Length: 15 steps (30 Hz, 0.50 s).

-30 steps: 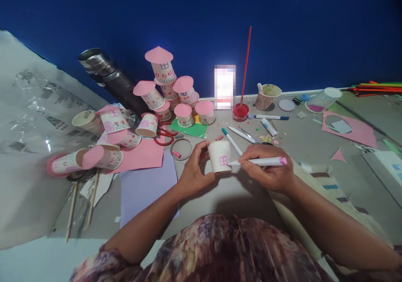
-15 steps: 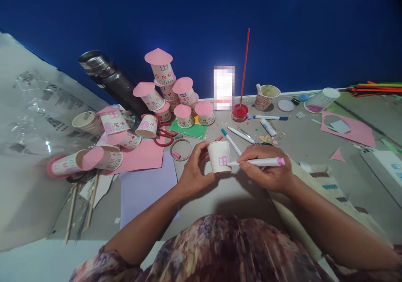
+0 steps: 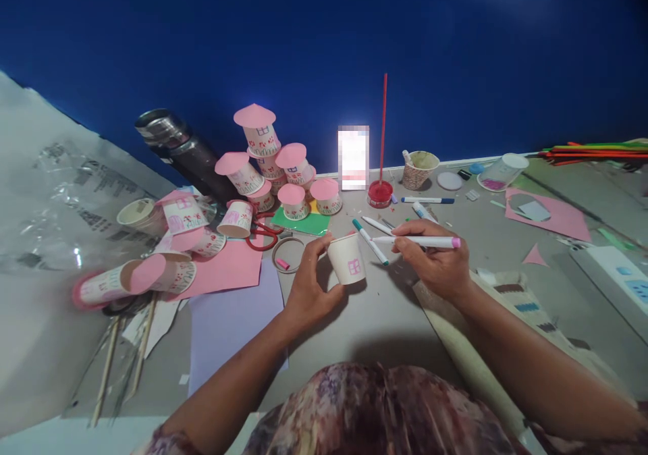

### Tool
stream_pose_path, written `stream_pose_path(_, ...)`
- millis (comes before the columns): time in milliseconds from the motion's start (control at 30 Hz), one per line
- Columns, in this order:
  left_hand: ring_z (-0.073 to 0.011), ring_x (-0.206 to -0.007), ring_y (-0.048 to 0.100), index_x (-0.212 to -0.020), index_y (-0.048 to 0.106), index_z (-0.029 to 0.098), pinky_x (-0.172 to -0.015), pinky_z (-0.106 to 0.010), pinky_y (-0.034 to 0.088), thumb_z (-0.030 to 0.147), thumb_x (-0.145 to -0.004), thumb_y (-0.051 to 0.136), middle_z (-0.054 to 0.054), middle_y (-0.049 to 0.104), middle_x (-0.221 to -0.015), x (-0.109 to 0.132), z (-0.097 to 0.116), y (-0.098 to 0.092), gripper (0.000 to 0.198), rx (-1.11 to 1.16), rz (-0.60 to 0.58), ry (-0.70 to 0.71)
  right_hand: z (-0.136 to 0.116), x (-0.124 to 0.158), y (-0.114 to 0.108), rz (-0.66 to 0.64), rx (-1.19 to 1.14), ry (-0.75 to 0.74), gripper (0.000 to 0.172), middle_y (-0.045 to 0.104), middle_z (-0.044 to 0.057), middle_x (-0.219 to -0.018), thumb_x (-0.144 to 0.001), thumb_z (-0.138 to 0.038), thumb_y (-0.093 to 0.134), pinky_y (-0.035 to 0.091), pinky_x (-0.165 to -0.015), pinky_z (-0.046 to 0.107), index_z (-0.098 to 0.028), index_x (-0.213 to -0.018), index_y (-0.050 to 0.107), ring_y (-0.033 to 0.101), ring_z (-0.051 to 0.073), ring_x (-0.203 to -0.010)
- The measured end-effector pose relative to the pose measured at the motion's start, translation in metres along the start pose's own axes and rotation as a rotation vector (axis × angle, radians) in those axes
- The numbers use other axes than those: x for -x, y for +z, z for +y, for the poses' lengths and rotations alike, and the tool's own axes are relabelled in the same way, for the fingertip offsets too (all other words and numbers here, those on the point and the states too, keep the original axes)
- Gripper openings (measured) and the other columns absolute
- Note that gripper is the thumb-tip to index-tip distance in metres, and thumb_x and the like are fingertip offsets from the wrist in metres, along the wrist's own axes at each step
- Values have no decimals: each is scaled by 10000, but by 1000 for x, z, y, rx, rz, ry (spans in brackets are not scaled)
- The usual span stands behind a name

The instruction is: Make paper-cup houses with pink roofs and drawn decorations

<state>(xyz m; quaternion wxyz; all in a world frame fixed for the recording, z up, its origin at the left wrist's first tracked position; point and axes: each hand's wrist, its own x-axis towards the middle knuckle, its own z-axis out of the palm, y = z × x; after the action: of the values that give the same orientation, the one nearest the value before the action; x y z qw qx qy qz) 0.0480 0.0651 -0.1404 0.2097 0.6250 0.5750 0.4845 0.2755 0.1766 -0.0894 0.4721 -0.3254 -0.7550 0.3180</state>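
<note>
My left hand (image 3: 314,285) is closed around the side of a white paper cup (image 3: 344,256), which tilts a little above the table. A small pink-purple window is drawn on the cup's front, toward its lower edge. In my right hand (image 3: 435,259) is a white felt-tip pen (image 3: 430,242) with a pink end, its tip pointing left and apart from the cup. Behind the cup lie a teal-capped marker (image 3: 370,242) and a white pen (image 3: 377,225). Decorated paper cups with pink cone roofs (image 3: 254,116) stand stacked at the back left.
Red-handled scissors (image 3: 263,239), a tape ring (image 3: 289,255) and lavender paper (image 3: 235,327) lie left of the cup. A red stick in a round base (image 3: 379,195) stands behind. A dark flask (image 3: 187,151) leans at the back left; a white power strip (image 3: 617,286) lies right.
The pen tip has lifted off the cup and moved away from the drawn window. My left hand has tilted the cup. The whole view has shifted slightly.
</note>
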Motion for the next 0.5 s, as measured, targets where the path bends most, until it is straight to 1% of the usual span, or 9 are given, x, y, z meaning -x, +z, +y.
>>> stream_pose_path(100,-350,-1494,497,-1535,385,276,-1206,-575,450,113,-856,740,-167,543,-1503,0,-12,0,784,-238,-6,221,6,-4,2,-14,-30,71,91,751,2,-712,-909,-264,686,473,-524,251,-200,-884,746,621,122,-528)
stream_pose_path(200,-358,-1520,473,-1555,362,299,-1191,-595,456,114,-920,697,-177,552,-1494,1,-19,2,741,-388,-80,349,10,-8,4,-39,-53,105,128,734,0,-686,-903,-276,669,467,-538,251,-197,-830,738,618,125,-542)
stream_pose_path(267,-365,-1515,481,-1542,375,318,-1187,-608,451,152,-939,706,-172,567,-1470,3,-20,4,707,-426,-116,379,12,-11,5,-53,-67,123,151,724,0,-676,-902,-280,657,469,-554,256,-194,-799,728,613,128,-549)
stream_pose_path(300,-375,-1511,483,-1533,385,324,-1190,-620,440,213,-939,736,-171,572,-1459,4,-19,5,698,-425,-132,391,13,-12,5,-56,-72,132,159,721,0,-673,-903,-284,654,472,-564,259,-192,-793,724,612,130,-553)
stream_pose_path(367,-406,-1505,477,-1526,398,321,-1195,-644,419,407,-904,799,-178,563,-1457,6,-14,5,745,-384,-163,413,15,-13,5,-58,-78,147,172,717,2,-670,-909,-293,647,479,-583,263,-188,-796,723,611,133,-562)
stream_pose_path(400,-417,-1506,469,-1529,401,311,-1195,-649,414,507,-888,796,-186,551,-1465,7,-10,4,778,-343,-173,415,17,-14,4,-55,-79,151,179,715,2,-664,-911,-301,645,481,-588,265,-187,-799,724,611,134,-566)
stream_pose_path(433,-422,-1507,461,-1532,405,297,-1193,-646,416,587,-889,762,-193,542,-1472,7,-6,2,790,-294,-171,407,18,-14,4,-50,-81,157,185,712,2,-658,-913,-309,643,481,-591,265,-186,-802,726,610,136,-569)
stream_pose_path(467,-414,-1502,462,-1529,416,283,-1187,-633,424,625,-918,705,-196,538,-1475,6,-1,-1,758,-245,-149,381,20,-15,3,-41,-82,162,192,708,1,-649,-912,-319,643,480,-589,265,-187,-801,726,609,137,-569)
stream_pose_path(500,-395,-1485,479,-1515,440,272,-1177,-611,439,615,-965,642,-191,543,-1470,4,4,-6,678,-204,-107,334,22,-15,3,-32,-83,167,198,706,1,-643,-911,-329,644,478,-584,265,-187,-799,725,608,139,-568)
